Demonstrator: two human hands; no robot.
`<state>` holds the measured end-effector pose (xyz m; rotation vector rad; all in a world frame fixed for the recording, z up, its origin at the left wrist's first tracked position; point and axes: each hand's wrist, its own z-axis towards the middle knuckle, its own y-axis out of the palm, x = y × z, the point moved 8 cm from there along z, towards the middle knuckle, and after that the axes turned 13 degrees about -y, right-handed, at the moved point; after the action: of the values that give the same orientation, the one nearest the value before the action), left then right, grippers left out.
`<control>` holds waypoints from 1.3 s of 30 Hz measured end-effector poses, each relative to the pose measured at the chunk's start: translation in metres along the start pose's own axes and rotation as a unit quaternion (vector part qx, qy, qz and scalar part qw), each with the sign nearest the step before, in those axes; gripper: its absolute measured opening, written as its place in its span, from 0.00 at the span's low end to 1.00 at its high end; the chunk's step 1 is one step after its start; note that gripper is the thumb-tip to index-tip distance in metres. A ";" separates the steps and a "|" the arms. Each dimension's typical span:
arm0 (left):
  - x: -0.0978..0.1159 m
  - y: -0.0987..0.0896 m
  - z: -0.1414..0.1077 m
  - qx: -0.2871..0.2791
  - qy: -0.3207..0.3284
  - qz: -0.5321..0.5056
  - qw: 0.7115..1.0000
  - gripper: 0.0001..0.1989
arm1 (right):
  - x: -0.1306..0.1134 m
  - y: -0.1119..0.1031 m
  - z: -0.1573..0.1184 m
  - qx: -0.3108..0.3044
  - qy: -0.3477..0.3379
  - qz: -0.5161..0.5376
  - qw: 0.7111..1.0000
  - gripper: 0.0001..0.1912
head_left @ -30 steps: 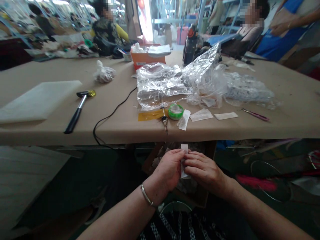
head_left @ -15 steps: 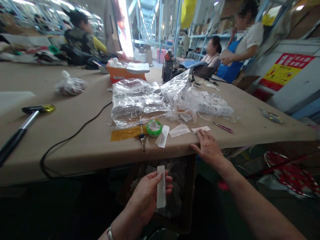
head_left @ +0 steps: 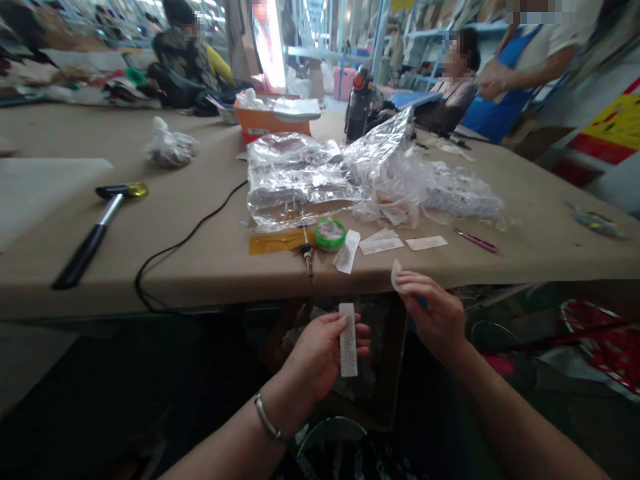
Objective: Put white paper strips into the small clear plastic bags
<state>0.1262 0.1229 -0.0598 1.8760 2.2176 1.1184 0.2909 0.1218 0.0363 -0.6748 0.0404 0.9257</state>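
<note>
Tan table (head_left: 210,267) edge, left hand (head_left: 320,350) gripping white strip (head_left: 348,340) upright, right hand (head_left: 436,313) pinching perhaps a paper scrap (head_left: 395,275)

One head-worn camera, looking forward and down over the table edge.

It sits above the wearer's lap, close to the left hand (head_left: 320,350) and right hand (head_left: 436,319) held low before the brown table (head_left: 200,233). It faces across the tabletop toward co-workers seated and standing at the far side, with shelving aisles behind. There is no second view to overlap with.

Print on white strip (head_left: 349,340) illegible
</note>
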 end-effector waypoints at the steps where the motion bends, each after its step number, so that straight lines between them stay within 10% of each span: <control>1: 0.001 0.002 0.000 -0.018 0.008 -0.014 1.000 0.06 | -0.021 0.017 0.001 -0.030 -0.041 0.034 0.998 0.07; 8: 0.009 -0.013 -0.002 -0.012 0.069 -0.130 0.989 0.04 | -0.085 0.082 -0.020 -0.163 -0.198 0.071 0.964 0.08; 31: 0.005 -0.015 -0.005 -0.070 0.073 -0.101 0.990 0.03 | -0.092 0.090 -0.010 -0.253 -0.160 0.065 0.952 0.08; 36: 0.002 -0.018 -0.008 -0.070 0.062 -0.057 0.994 0.05 | -0.054 0.074 -0.008 -0.140 0.045 0.150 0.978 0.10; 39: -0.009 -0.013 -0.011 -0.083 0.027 -0.032 0.996 0.09 | -0.015 0.085 -0.030 -0.138 0.277 0.212 0.927 0.14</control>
<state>0.1125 0.1090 -0.0624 1.7165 2.1201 1.3116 0.2253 0.1294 -0.0267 -1.2080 0.5897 1.1373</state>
